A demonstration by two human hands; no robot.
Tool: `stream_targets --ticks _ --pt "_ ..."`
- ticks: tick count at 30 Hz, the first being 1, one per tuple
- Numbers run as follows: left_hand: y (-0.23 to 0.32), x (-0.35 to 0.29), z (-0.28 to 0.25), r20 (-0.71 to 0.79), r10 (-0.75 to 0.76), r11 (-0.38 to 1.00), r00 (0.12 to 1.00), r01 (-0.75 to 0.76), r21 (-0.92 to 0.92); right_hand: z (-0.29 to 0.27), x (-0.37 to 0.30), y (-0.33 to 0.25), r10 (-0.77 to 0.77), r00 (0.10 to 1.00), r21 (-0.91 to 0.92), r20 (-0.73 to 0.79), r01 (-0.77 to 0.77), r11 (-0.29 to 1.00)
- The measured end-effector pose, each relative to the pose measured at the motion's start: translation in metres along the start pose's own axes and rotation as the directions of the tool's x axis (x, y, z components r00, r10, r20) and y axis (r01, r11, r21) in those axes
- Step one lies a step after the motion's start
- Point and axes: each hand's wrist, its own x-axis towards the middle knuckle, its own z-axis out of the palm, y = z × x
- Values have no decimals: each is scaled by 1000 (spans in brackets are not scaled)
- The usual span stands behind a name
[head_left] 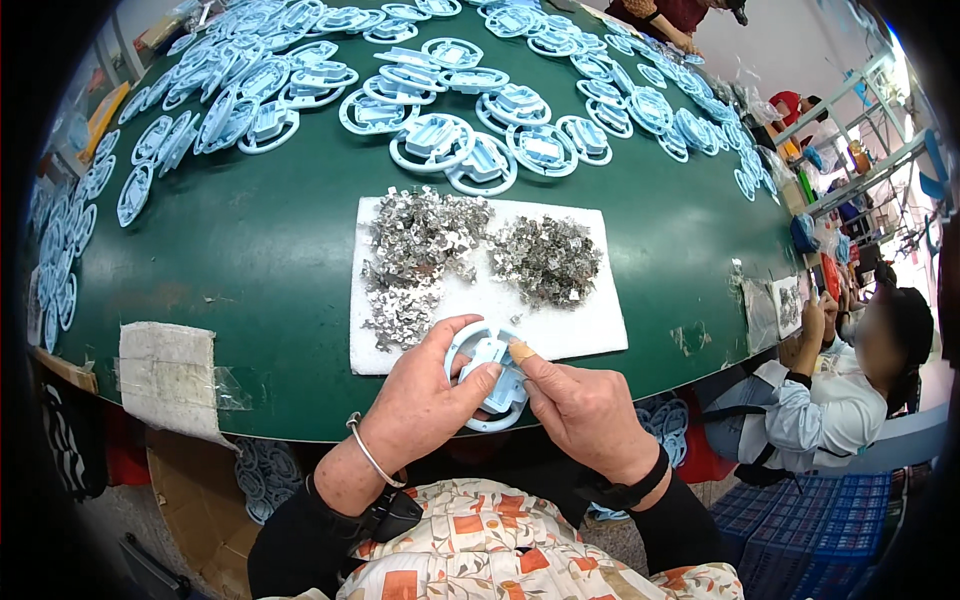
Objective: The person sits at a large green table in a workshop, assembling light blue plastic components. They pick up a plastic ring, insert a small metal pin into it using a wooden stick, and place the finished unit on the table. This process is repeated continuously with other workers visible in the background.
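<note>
Just over the near edge of the table, my left hand [425, 390] grips a light blue plastic ring-shaped part [490, 412] with a boxy housing across its middle. The thumb lies over the housing, and the fingers curl around the ring's left side. Pinched together at the upper right of the same part, my right hand [590, 410] has a tan covering on one fingertip; anything small between those fingers is hidden. Beyond both hands, a white foam board [465, 300] carries a larger left heap of small metal clips [425, 240] and a smaller right heap of metal pieces [548, 262].
Many more light blue ring parts [432, 140] are spread along the far and left sides of the green table [270, 240]. A whitish cloth pad [168, 378] is taped at the near left edge. One person [830, 390] sits at the right; another person [665, 20] works across the table.
</note>
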Motion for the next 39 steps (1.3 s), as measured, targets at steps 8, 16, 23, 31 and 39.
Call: stream_targets --ticks 8,16,23,31,39 --pt "-2 1 0 2 -15 999 1000 15 -48 -4 5 7 65 994 183 -82 -49 982" --pt "-2 -1 -2 -5 -29 999 1000 29 -27 -10 2 5 119 992 188 -30 -111 976" --pt "4 -2 -3 99 -62 963 993 86 -256 -7 -8 14 181 971 290 -154 -131 948" --pt "6 -20 1 210 26 923 977 57 -379 -4 -13 5 343 889 877 304 -402 265" --pt "34 -7 2 356 238 815 904 -385 432 -6 -23 8 311 914 781 262 -390 487"
